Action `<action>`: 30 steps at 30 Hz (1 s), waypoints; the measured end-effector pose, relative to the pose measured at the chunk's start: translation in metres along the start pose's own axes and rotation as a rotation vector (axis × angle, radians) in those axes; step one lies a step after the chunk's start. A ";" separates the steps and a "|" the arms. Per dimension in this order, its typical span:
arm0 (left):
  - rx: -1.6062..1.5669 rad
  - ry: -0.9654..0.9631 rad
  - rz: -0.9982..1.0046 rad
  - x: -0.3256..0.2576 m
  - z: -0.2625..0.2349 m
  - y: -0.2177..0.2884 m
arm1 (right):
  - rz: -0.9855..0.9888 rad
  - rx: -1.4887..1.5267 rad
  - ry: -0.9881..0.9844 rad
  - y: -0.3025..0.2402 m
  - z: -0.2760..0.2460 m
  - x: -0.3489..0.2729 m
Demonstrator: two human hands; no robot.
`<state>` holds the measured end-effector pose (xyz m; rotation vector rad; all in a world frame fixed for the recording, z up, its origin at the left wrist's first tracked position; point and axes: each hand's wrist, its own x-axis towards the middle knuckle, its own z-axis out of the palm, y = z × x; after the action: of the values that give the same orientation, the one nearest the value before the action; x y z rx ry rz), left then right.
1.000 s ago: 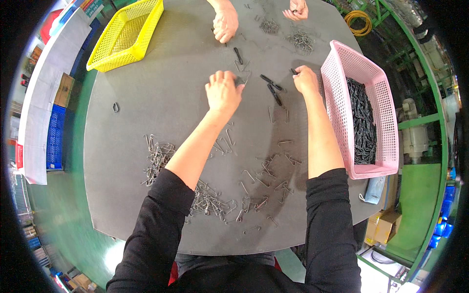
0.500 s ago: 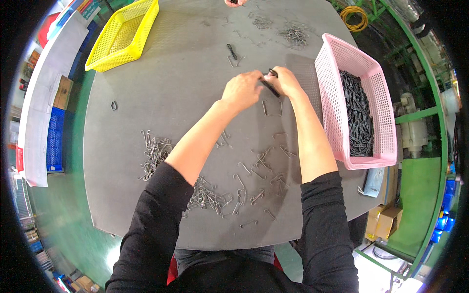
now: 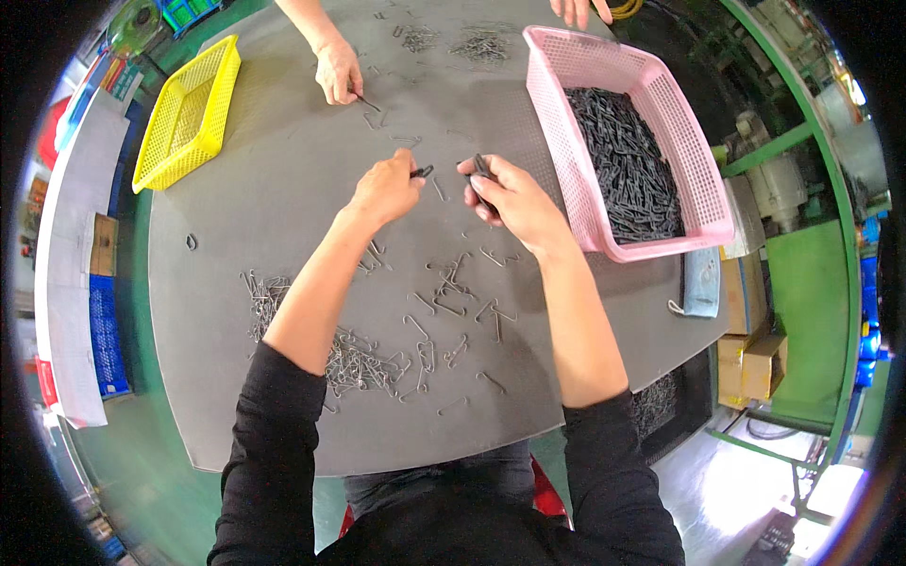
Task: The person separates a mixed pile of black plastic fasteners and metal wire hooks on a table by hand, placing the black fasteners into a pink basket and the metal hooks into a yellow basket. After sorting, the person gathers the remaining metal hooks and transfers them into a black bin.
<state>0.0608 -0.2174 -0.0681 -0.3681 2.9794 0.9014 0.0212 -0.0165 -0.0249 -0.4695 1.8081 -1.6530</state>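
Observation:
My left hand [image 3: 384, 190] is closed on a small black clip [image 3: 422, 172], pinched at its fingertips above the grey table [image 3: 283, 189]. My right hand [image 3: 510, 196] grips a few black clips [image 3: 482, 168] a short way to the right; the two hands are close but apart. Loose silver wire clips [image 3: 453, 292] lie scattered on the table below both hands. A denser pile of wire clips [image 3: 354, 363] sits beside my left forearm.
A pink basket [image 3: 703, 179] full of black clips stands right of my right hand. A yellow basket [image 3: 184, 113] sits at the far left. Another person's hand [image 3: 337, 71] works at the far edge; a second hand [image 3: 580, 9] shows at the top. Cardboard boxes [image 3: 755, 363] stand at the right.
Both hands have pulled back toward me and separated, each now holding black clips. The other person's hand has come back into sight at the far side.

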 end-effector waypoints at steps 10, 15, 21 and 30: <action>-0.163 0.168 0.590 0.026 -0.041 0.232 | -0.443 -1.334 0.901 -0.067 -0.166 -0.059; -0.168 0.617 0.496 -0.069 -0.078 0.101 | -0.790 -0.922 0.868 -0.017 -0.096 -0.134; 0.117 0.696 -0.320 -0.206 -0.093 -0.210 | -0.592 -0.978 0.432 0.081 0.004 -0.135; 0.246 0.480 -0.050 -0.178 -0.015 -0.145 | -0.485 -1.247 0.331 0.113 0.103 -0.066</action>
<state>0.2673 -0.3026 -0.1216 -0.7392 3.4334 0.4832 0.1554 -0.0340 -0.1224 -1.2735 3.0302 -0.6331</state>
